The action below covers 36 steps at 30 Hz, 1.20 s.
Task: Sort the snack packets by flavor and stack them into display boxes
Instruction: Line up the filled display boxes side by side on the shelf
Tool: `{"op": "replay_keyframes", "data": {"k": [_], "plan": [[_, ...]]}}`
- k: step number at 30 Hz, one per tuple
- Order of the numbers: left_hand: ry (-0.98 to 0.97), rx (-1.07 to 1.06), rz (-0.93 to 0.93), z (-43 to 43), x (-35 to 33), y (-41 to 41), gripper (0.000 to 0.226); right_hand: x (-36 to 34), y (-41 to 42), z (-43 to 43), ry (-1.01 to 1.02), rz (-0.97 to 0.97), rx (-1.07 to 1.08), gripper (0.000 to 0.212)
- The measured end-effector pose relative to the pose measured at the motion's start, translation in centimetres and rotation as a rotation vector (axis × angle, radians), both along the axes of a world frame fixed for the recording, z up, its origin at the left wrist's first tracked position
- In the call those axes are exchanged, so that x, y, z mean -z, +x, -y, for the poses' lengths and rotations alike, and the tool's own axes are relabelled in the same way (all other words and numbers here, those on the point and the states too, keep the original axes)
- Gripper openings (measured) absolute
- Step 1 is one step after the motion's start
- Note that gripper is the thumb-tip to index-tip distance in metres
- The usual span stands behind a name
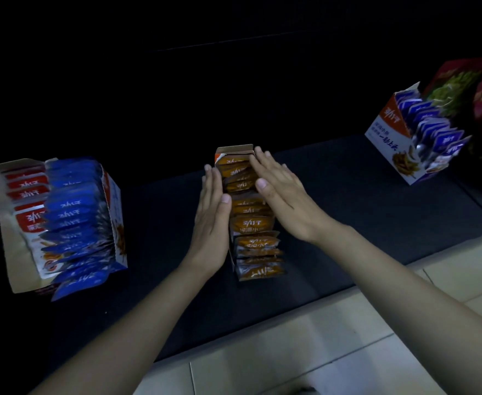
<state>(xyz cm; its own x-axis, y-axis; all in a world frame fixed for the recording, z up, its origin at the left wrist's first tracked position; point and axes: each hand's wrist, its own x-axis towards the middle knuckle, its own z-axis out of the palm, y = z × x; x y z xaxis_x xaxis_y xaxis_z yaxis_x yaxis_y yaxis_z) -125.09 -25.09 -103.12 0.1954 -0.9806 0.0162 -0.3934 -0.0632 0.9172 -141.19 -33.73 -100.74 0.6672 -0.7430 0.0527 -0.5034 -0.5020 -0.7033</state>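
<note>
Dark table (348,209) above pale floor tiles (319,352). Near its middle, the left hand (212,223) and right hand (285,195) flank a narrow display box (234,150), with straight fingers (265,166) flat along both sides, gripping nothing. Inside stand glossy orange packets (251,223), white-lettered, in an overlapping row.

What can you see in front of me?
orange packets: one row, orange, middle box
middle box: one, orange and white, mat centre
red packets: one row, red, left box
blue packets: one row, blue, left box
left box: one, white, mat's left
right box: one, white, full of blue sachets, far right
big bags: at least two, red, right edge
mat: one, black
left hand: one, flat along orange row's left
right hand: one, flat on orange row
</note>
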Motion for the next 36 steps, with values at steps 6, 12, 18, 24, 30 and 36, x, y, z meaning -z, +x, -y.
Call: {"op": "replay_keyframes", "data": {"k": [6, 12, 18, 24, 30, 36], "plan": [[0.0, 0.087, 0.244, 1.4, -0.6, -0.3, 0.07, 1.0, -0.2, -2.1, 0.284, 0.098, 0.036, 0.063], [-0.01, 0.007, 0.141, -0.4, -0.3, 0.1, 0.077, -0.7, -0.9, -3.2, 0.354, 0.206, 0.167, 0.059], [0.088, 0.011, -0.155, -4.4, 0.2, -3.0, 0.086, 1.8, -2.4, -7.9, 0.621, 0.326, 0.234, 0.074], [0.094, -0.019, -0.186, -4.8, 0.0, -4.2, 0.073, 1.9, -0.7, -6.5, 0.595, 0.387, 0.198, 0.061], [0.076, -0.049, -0.05, -4.2, 0.1, -3.4, 0.072, 1.3, -0.8, -5.1, 0.505, 0.345, 0.258, 0.048], [-0.018, -0.026, 0.075, -4.7, 0.2, -3.7, 0.069, 1.3, -1.4, -6.0, 0.303, 0.248, 0.24, 0.044]]}}
